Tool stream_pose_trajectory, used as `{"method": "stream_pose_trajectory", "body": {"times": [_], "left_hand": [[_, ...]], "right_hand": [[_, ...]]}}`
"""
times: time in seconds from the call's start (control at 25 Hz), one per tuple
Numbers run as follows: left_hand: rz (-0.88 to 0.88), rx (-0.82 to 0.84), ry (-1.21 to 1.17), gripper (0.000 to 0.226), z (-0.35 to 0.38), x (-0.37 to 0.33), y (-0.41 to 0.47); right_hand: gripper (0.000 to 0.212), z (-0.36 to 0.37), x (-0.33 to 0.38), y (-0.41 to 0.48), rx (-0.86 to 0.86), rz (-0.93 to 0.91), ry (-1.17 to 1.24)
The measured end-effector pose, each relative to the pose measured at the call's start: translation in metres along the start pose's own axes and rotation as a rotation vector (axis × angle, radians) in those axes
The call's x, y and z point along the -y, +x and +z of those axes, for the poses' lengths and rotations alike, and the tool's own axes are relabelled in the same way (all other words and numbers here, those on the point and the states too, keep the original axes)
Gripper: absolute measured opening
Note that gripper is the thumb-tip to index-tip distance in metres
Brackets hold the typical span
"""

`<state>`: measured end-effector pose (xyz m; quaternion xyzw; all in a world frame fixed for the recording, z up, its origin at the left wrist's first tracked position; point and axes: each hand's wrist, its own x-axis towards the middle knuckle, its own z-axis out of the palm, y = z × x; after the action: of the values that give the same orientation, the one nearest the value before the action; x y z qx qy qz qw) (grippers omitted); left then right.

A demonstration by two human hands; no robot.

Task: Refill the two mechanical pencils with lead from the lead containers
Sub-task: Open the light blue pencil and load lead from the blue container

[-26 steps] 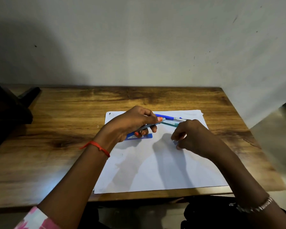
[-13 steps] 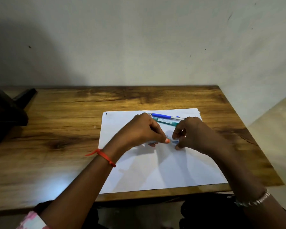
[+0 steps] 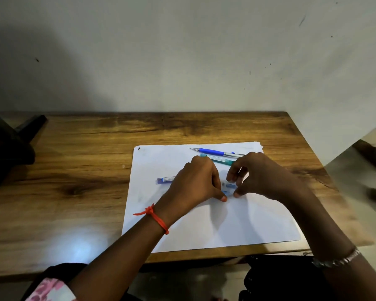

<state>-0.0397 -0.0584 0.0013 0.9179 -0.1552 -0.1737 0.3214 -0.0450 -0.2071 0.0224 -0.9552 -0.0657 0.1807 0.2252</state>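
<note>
A small light-blue lead container (image 3: 228, 187) lies low over the white paper (image 3: 204, 224), blurred. My left hand (image 3: 195, 183) pinches its left end and my right hand (image 3: 263, 177) pinches its right end, the fingertips of both almost touching. A second, violet-blue lead container (image 3: 165, 180) lies on the paper, its right end hidden under my left hand. Behind the hands, a blue mechanical pencil (image 3: 215, 152) lies flat with its tip pointing left. A teal mechanical pencil (image 3: 220, 160) lies just in front of it, partly covered by my hands.
The paper lies on a wooden table (image 3: 74, 170) set against a pale wall. A dark object (image 3: 7, 144) stands at the table's left edge. The table's right edge drops to the floor close by my right arm.
My left hand has come down and right from the violet-blue container, which now lies uncovered at its left. Both hands have met at the small light-blue container.
</note>
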Motion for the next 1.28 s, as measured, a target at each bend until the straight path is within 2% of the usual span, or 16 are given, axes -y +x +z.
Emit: {"method": "stream_pose_trajectory", "body": {"times": [0.44,0.88,1.28], "left_hand": [[-0.026,0.055,0.022,0.034,0.001,-0.007,0.010],[-0.046,0.043,0.047,0.037,0.003,-0.002,0.009],[0.015,-0.007,0.020,0.034,-0.002,0.006,0.006]], "right_hand": [[0.030,-0.004,-0.010,0.003,0.015,-0.031,-0.001],[0.030,-0.002,-0.011,0.004,0.032,-0.021,0.012],[0.030,-0.002,-0.010,0.003,0.047,-0.028,0.040]]}}
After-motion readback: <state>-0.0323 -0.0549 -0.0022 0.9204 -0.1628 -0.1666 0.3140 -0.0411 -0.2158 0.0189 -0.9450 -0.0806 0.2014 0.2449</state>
